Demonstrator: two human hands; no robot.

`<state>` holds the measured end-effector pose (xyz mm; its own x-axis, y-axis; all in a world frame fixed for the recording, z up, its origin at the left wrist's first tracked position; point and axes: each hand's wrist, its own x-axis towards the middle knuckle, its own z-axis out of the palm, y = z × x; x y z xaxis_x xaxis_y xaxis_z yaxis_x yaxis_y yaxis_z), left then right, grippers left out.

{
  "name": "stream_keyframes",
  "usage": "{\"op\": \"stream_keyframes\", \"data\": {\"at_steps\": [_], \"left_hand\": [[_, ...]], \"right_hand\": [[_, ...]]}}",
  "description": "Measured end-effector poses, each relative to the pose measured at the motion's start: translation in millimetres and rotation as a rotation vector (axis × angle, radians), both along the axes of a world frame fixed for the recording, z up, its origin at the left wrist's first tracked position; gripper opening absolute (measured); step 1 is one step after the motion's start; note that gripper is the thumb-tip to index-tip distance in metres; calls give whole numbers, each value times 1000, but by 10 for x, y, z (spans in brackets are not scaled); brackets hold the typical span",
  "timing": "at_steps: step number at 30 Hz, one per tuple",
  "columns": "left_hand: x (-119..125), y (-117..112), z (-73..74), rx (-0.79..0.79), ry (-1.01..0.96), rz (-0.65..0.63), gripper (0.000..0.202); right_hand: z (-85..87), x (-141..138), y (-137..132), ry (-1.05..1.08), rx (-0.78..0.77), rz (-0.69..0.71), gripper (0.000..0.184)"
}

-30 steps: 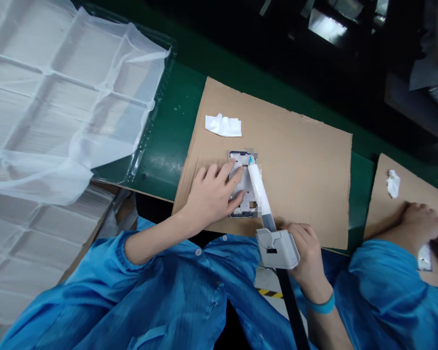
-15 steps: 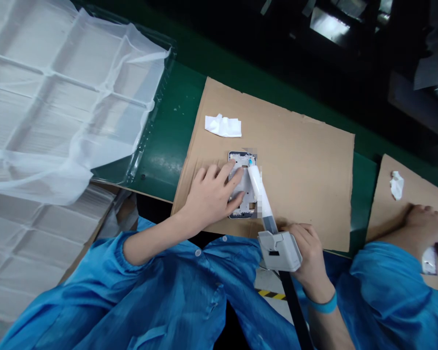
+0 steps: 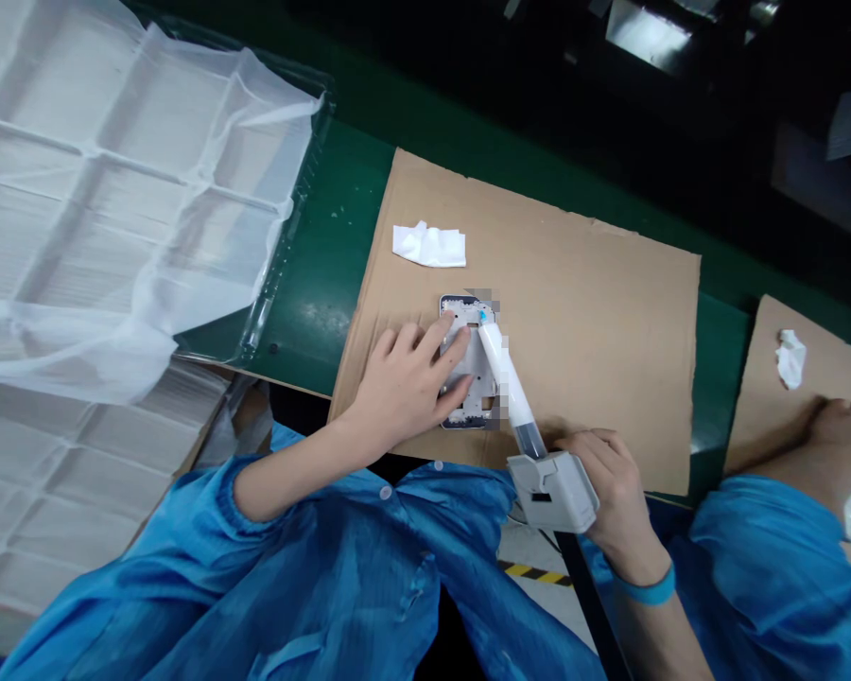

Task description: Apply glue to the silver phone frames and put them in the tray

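The left hand (image 3: pixel 404 388) lies flat with fingers spread, pressing down on a small rectangular frame (image 3: pixel 468 364), pale grey with cut-out windows and a dark rim, which sits near the middle of a matte brown cardboard sheet (image 3: pixel 596 312). The left grip is not closed round anything; the fingertips only pin the frame's 9 o'clock side. The right hand (image 3: pixel 610 482) has its grip wrapped round the boxy grey plastic handle of a dispenser (image 3: pixel 549 487), whose slim translucent white barrel slants toward 11 o'clock and ends in a small blue tip touching the frame's upper edge. A dark strap or hose runs from the handle toward 5 o'clock.

At 11 o'clock from the frame lies a crumpled white wipe (image 3: pixel 429 246) on the cardboard. The card rests on a smooth green worktop (image 3: pixel 326 255). Far toward 9 o'clock stands a clear moulded tray stack (image 3: pixel 78 218) with grid-like pockets, draped in thin filmy plastic. Both forearms wear glossy blue sleeves. At 3 o'clock another person's hand (image 3: pixel 833 440) rests on a second cardboard piece beside a small white wad (image 3: pixel 790 357)
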<state>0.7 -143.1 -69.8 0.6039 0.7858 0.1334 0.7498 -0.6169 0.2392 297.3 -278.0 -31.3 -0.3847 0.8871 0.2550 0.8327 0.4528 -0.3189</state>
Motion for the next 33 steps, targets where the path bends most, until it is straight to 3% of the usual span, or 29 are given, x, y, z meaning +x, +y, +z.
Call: {"op": "stream_keyframes", "data": {"at_steps": [33], "left_hand": [[3, 4, 0, -18, 8, -4, 59]], "right_hand": [[-46, -88, -23, -7, 10, -39, 4]]}}
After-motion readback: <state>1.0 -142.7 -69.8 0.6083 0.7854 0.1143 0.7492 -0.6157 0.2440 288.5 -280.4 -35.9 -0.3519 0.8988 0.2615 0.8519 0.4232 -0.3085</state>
